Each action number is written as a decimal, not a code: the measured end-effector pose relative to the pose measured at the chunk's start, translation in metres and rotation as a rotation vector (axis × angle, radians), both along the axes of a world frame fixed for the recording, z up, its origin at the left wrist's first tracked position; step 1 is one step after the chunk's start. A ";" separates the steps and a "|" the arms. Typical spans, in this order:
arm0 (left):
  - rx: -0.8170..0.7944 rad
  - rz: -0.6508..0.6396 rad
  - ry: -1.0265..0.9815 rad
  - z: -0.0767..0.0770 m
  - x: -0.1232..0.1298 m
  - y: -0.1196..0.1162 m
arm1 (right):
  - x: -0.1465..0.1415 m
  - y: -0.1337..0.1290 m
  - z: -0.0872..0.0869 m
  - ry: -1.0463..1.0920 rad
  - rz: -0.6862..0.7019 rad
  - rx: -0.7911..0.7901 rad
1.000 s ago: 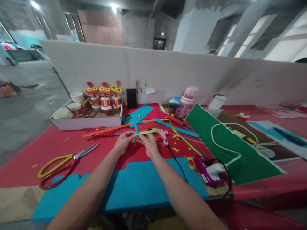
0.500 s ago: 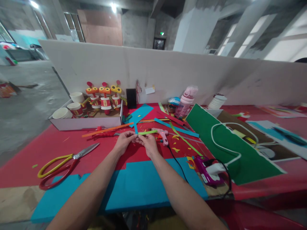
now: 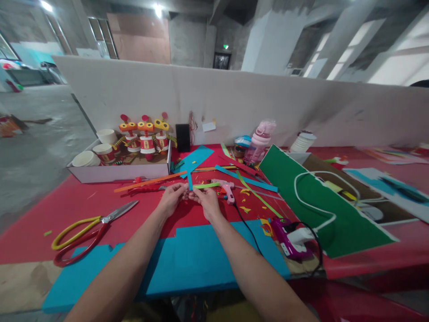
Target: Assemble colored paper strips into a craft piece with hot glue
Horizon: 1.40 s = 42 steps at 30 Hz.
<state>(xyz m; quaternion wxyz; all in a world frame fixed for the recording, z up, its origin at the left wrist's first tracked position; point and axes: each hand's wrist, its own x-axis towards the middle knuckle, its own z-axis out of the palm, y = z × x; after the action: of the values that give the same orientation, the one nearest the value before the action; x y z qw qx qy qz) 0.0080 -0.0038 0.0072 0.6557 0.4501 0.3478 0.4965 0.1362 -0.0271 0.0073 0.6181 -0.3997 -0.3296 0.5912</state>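
Observation:
Above the red tabletop, my right hand (image 3: 208, 201) pinches the joint of two narrow paper strips. The blue paper strip (image 3: 190, 180) points away from me, and the green paper strip (image 3: 209, 184) runs off to the right, roughly square to it. Close on the left of the joint is my left hand (image 3: 173, 197), its fingers curled and pressed together. Whether anything is between those fingertips is too small to make out. Just right of my right hand lies a pink glue gun (image 3: 228, 188) with a black cord.
Large scissors (image 3: 100, 226) lie at left. Behind them a white box (image 3: 120, 172) holds paper cups and several cup figures (image 3: 146, 138). Blue board (image 3: 214, 259) lines the front edge. At right are a purple power strip (image 3: 290, 241), a green panel (image 3: 321, 214) and a pink bottle (image 3: 259, 143).
My left hand has drawn slightly left, and its fingertips have come away from the joint of the strips. The right hand keeps its pinch with hardly any movement.

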 end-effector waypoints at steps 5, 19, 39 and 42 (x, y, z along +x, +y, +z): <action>0.080 0.017 0.089 -0.004 0.000 0.001 | 0.001 -0.001 0.000 -0.034 0.001 0.022; 0.069 0.019 0.115 -0.002 -0.002 0.000 | 0.007 0.003 -0.005 0.079 0.117 0.007; 0.107 -0.023 0.065 -0.004 0.001 -0.003 | 0.006 0.006 -0.008 -0.091 -0.078 0.063; 0.094 0.013 0.078 -0.005 0.002 -0.001 | 0.005 0.005 -0.007 -0.068 -0.038 0.066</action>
<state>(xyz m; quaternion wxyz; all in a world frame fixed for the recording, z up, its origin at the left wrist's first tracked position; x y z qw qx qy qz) 0.0096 -0.0050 0.0025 0.6166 0.4971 0.3525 0.4984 0.1410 -0.0219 0.0002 0.6304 -0.4052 -0.3623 0.5542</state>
